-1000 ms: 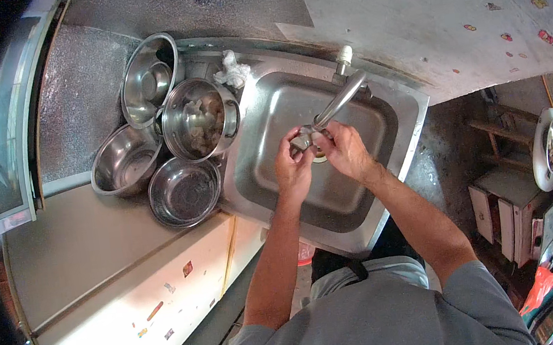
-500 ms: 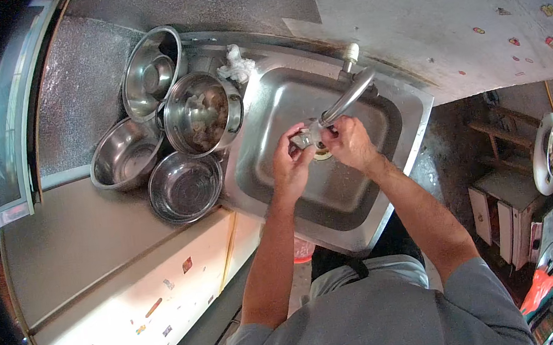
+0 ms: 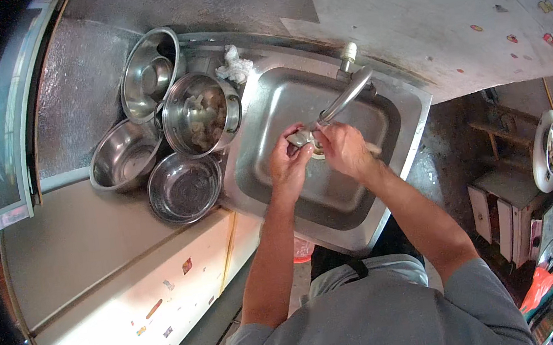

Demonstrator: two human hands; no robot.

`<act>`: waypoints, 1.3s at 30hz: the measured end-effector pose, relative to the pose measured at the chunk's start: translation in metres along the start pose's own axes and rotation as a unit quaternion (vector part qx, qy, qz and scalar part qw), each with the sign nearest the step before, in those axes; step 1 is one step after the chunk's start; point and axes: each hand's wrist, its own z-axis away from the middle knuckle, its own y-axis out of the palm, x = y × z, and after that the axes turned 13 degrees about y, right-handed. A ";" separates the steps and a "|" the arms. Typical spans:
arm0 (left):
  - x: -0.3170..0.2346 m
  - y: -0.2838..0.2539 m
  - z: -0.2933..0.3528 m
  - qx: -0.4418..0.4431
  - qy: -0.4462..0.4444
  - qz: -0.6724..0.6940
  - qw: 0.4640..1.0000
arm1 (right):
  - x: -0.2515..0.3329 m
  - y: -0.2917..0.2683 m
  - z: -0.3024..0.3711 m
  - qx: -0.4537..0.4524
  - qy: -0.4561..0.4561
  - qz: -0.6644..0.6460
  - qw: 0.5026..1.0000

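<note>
Over a steel sink (image 3: 269, 166), my left hand (image 3: 287, 164) and my right hand (image 3: 342, 151) meet under the spout of a curved metal tap (image 3: 344, 96). The fingers of both hands are bent and touch each other around a small pale object (image 3: 316, 151) at the spout's end; what that object is I cannot tell. Whether water runs is not visible. The tap's white knob (image 3: 348, 51) stands at the sink's back rim.
Left of the sink stand several steel bowls: a pot with pale food pieces (image 3: 202, 115), an upper bowl (image 3: 148, 74), a left bowl (image 3: 121, 159), and a front bowl (image 3: 184, 188). A crumpled white cloth (image 3: 233, 65) lies at the sink's back corner. A steel counter (image 3: 80, 242) extends left.
Both hands stay together under the spout; they have shifted slightly and the fingers have moved against each other. The view has tilted a little.
</note>
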 end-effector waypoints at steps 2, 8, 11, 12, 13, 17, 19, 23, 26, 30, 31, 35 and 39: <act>0.002 -0.001 -0.001 0.003 -0.004 0.005 1.000 | -0.002 -0.003 -0.001 0.005 0.009 0.005 1.000; 0.005 0.001 -0.003 0.000 -0.029 0.007 1.000 | -0.001 -0.005 -0.001 0.008 0.009 -0.001 1.000; 0.012 0.000 -0.003 0.002 -0.001 0.010 1.000 | -0.003 0.002 0.000 0.013 0.033 0.031 0.999; 0.014 0.000 -0.004 -0.001 0.010 0.003 1.000 | -0.003 0.005 0.001 -0.003 0.016 0.025 1.000; 0.014 0.000 -0.004 -0.003 0.020 -0.004 1.000 | -0.002 0.004 0.000 -0.003 0.016 0.025 1.000; 0.011 0.000 -0.003 0.001 0.025 -0.022 0.999 | -0.002 0.005 -0.001 -0.004 0.032 0.038 0.999; 0.012 0.002 -0.003 -0.017 0.025 -0.039 0.999 | -0.002 0.007 0.000 -0.015 0.040 0.024 0.999; 0.012 0.002 -0.002 -0.022 0.038 -0.029 0.999 | -0.004 0.008 0.001 -0.011 0.013 0.025 1.000; 0.011 0.002 -0.001 -0.020 0.027 -0.035 0.999 | -0.003 0.005 0.002 -0.006 0.012 0.022 1.000; 0.011 0.001 -0.002 -0.006 0.042 -0.030 0.999 | -0.004 0.002 0.001 -0.007 0.011 0.051 0.999; 0.012 0.001 -0.002 -0.005 0.036 -0.019 0.999 | -0.004 0.001 0.001 -0.007 0.011 0.051 0.999; 0.013 0.004 -0.004 -0.014 0.035 -0.029 0.999 | -0.004 0.000 0.002 -0.018 0.011 0.008 1.000; 0.015 0.004 -0.003 -0.017 0.040 -0.031 0.999 | -0.002 -0.003 0.000 -0.017 0.047 0.011 0.999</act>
